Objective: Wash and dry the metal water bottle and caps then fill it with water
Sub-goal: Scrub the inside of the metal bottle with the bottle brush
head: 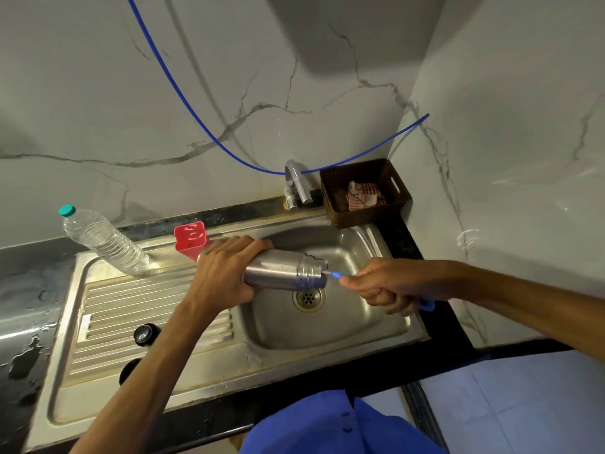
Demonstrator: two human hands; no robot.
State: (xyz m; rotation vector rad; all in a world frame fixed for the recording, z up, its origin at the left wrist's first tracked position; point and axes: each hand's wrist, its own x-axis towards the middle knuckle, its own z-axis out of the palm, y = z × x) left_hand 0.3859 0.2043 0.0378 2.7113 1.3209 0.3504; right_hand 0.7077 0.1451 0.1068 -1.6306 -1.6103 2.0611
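Wet black table (pixel 19 290) at far left, water pooled on it. Clear plastic bottle (pixel 104 240) with teal cap standing on the steel drainboard (pixel 131 309), full or nearly so. Two black caps on the drainboard: one (pixel 146 334) mid-board, another (pixel 129 370) near the front edge, partly cut by the left forearm; cannot tell if washed. Red cup (pixel 191 240) at back edge of the sink (pixel 376 326), just behind the left hand. Left hand (pixel 226 273) wrapped round the base end of the metal water bottle (pixel 284 268), grip clamped on it, bottle held on its side over the basin, mouth pointing right, above the drain (pixel 308 298). Thin blue-handled brush (pixel 337 274) poking into the bottle mouth, bristles hidden inside. Right hand (pixel 379 286) fisted round the brush handle, grip clamped on it. Tap (pixel 296 185) behind, no water seen running. Blue tube (pixel 203 119) looping across the wall. Brown basket (pixel 396 204) at right back corner holding a checked cloth (pixel 360 196). Judged stage: inside scrub of the bottle, washing mid-way. Left to do, by the look: rinse, caps, dry (cloth likely for that), fill.
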